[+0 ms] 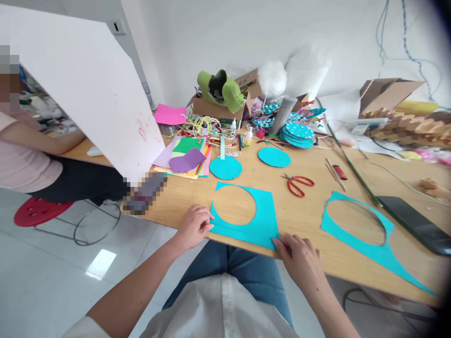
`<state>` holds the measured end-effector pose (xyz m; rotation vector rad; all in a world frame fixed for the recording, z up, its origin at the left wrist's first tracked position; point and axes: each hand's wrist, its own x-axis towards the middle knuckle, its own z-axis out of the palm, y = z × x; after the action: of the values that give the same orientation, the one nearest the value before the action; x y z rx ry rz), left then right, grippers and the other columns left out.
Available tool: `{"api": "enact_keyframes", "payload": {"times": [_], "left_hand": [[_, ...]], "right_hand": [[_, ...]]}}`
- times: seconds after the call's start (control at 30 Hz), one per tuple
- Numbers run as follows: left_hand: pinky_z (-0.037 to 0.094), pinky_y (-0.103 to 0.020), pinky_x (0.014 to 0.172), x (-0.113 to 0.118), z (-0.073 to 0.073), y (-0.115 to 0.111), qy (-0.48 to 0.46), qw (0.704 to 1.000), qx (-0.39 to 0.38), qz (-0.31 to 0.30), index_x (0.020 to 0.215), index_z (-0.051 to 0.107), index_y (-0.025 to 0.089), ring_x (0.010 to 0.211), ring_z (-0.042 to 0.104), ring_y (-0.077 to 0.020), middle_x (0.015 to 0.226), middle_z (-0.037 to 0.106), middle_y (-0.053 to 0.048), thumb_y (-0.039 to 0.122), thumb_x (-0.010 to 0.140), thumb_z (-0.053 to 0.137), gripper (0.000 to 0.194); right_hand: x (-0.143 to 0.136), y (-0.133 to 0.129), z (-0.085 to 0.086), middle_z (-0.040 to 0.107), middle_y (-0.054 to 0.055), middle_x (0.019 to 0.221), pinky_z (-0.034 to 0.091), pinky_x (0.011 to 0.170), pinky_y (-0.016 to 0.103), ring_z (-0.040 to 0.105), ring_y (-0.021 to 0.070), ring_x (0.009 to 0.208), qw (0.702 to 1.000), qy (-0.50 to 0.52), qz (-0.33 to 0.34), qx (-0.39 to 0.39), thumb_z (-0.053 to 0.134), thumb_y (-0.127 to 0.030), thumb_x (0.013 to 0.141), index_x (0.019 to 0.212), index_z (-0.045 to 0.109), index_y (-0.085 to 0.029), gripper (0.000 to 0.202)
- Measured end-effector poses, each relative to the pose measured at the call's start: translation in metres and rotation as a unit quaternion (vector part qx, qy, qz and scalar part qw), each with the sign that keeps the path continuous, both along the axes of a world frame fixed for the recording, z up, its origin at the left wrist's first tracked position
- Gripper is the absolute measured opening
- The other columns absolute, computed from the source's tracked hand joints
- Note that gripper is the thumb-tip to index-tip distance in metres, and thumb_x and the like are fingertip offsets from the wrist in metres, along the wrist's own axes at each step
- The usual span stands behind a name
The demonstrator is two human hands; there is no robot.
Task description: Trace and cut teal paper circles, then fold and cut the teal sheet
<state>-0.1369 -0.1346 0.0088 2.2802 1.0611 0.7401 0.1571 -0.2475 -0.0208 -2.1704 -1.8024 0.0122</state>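
In front of me on the table lies a blue craft sheet [268, 216] with a large round hole cut in it, its left side cut through. My left hand [196, 227] has its fingers curled in at the sheet's left edge. At the near right corner, my right hand [300, 256] pinches the sheet between thumb and fingers. Two blue discs [274, 157] lie beyond it, and a pale blue strip [222, 148] reaches onto the left one. To the right rest red-handled scissors [298, 184] and a second cut-out blue sheet [355, 244].
Coloured sheets [186, 159] are stacked at the back left. Glue bottles [248, 137], a grey cylinder [283, 115] and patterned discs [298, 135] stand farther back. A black phone [416, 223] and a long stick [352, 162] lie right. A white board [88, 80] separates a seated person [31, 150].
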Motion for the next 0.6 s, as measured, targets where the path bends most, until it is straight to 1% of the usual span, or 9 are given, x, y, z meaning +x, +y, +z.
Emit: {"api": "enact_keyframes", "payload": {"times": [0.27,0.43,0.6], "left_hand": [[0.041,-0.038,0.092,0.0,0.001,-0.002,0.012,1.0,0.011,-0.01,0.06,0.046,0.019,0.101,0.055,-0.0201,0.093,0.068,-0.002,0.008,0.08,0.059,0.026],[0.042,-0.038,0.09,0.0,-0.001,-0.003,0.019,0.999,0.029,-0.018,0.061,0.043,0.019,0.1,0.053,-0.0202,0.093,0.065,-0.003,0.008,0.081,0.056,0.027],[0.043,-0.04,0.091,-0.002,-0.003,-0.004,0.027,0.998,0.051,-0.024,0.064,0.046,0.02,0.101,0.052,-0.0207,0.096,0.064,-0.004,0.009,0.083,0.053,0.023]], "right_hand": [[-0.001,-0.002,0.001,0.061,0.006,0.07,0.023,0.062,0.03,0.052,0.027,0.075,1.0,-0.01,0.004,0.009,0.027,-0.06,0.095,0.064,0.053,-0.022,0.055],[-0.006,-0.003,0.002,0.061,0.006,0.07,0.024,0.062,0.031,0.051,0.0267,0.075,0.999,-0.027,-0.001,0.035,0.027,-0.06,0.095,0.067,0.054,-0.022,0.055],[-0.01,-0.006,0.004,0.06,0.005,0.07,0.026,0.064,0.032,0.049,0.0254,0.074,0.998,-0.038,0.002,0.059,0.026,-0.06,0.096,0.069,0.054,-0.022,0.054]]}}
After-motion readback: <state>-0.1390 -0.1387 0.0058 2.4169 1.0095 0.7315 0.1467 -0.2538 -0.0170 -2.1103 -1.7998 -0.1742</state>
